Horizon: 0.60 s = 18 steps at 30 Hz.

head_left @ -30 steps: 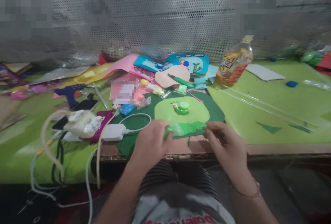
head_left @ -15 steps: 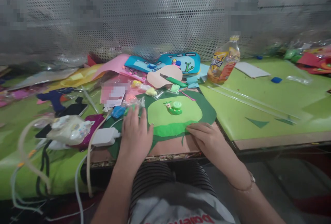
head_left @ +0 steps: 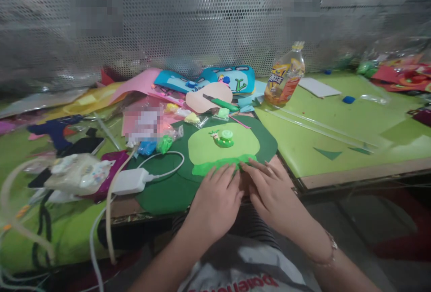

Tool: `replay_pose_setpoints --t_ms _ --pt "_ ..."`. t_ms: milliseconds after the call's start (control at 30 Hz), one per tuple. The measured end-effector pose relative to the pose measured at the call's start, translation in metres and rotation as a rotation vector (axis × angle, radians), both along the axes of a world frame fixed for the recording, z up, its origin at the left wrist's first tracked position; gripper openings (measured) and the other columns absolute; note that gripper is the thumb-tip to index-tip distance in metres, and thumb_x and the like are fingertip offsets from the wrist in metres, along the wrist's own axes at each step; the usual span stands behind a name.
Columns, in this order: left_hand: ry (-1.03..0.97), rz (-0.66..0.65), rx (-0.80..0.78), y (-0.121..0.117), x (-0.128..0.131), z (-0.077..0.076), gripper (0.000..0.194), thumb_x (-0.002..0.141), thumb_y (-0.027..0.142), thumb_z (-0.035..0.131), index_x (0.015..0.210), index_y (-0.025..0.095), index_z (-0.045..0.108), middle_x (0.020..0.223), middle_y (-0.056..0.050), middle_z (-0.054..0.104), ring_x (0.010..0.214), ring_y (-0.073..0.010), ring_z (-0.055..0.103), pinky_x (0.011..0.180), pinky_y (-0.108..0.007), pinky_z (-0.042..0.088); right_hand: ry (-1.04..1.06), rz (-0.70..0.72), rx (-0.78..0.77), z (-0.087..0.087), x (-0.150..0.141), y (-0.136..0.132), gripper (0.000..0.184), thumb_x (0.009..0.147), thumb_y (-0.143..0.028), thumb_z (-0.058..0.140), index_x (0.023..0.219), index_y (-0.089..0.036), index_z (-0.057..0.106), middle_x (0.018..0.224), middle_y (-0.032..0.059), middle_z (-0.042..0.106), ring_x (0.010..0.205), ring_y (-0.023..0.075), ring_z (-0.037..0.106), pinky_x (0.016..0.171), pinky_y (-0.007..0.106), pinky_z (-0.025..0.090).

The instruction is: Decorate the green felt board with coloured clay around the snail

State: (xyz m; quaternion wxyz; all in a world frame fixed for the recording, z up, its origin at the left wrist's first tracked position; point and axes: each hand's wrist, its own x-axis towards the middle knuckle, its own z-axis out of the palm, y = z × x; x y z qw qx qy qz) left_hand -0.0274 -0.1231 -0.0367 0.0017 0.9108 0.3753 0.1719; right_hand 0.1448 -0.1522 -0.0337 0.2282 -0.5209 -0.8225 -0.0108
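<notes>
A dark green foam sheet [head_left: 161, 193] lies at the table's near edge with a light green oval [head_left: 205, 148] on it. A strip of bright green clay [head_left: 202, 167] runs along the oval's near rim. A small green clay snail [head_left: 222, 138] sits on the oval. My left hand [head_left: 217, 200] and my right hand [head_left: 266, 184] lie side by side, fingers stretched flat, fingertips pressing on the clay strip's near edge. Neither hand holds anything.
A white charger with cable [head_left: 129, 180], a phone [head_left: 79, 146], a blue glue gun [head_left: 55, 130] and small clay bags [head_left: 164, 143] lie to the left. Behind are coloured foam sheets, a green-handled knife [head_left: 222, 102] and a drink bottle [head_left: 284, 76]. A perforated metal screen backs the table.
My left hand came back from the clay bags on the left to the clay strip. My right hand slid left, so both hands now meet at the strip.
</notes>
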Motion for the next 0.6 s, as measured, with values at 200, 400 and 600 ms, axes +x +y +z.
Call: replay_pose_setpoints --t_ms 200,400,600 --pt "-0.011 -0.012 0.083 -0.004 -0.006 0.002 0.031 0.091 0.023 0.045 0.117 0.014 0.058 0.127 -0.012 0.058 0.116 -0.0259 0.053 0.099 -0.045 0.041 -0.005 -0.006 0.006 -0.001 -0.001 0.001 0.043 0.085 -0.010 0.038 0.128 -0.013 0.044 0.123 0.0134 0.060 0.124 0.0260 0.048 0.100 0.048 0.038" --pt "-0.102 -0.118 0.157 -0.017 -0.028 0.003 0.023 0.090 0.019 0.048 0.109 0.015 0.061 0.104 -0.009 0.067 0.097 -0.0213 0.059 0.083 -0.035 0.047 -0.014 -0.022 -0.002 -0.006 0.001 0.001 0.042 0.087 -0.010 0.038 0.129 -0.011 0.042 0.123 0.0131 0.061 0.124 0.0247 0.047 0.101 0.046 0.037" --pt "-0.253 0.057 0.258 -0.027 -0.086 0.000 0.018 0.086 0.011 0.054 0.090 0.023 0.066 0.074 0.000 0.066 0.071 -0.0142 0.060 0.069 -0.027 0.047 -0.028 -0.013 -0.031 -0.004 0.001 0.000 0.039 0.089 -0.011 0.037 0.127 -0.010 0.042 0.127 0.0131 0.058 0.127 0.0244 0.044 0.101 0.046 0.036"
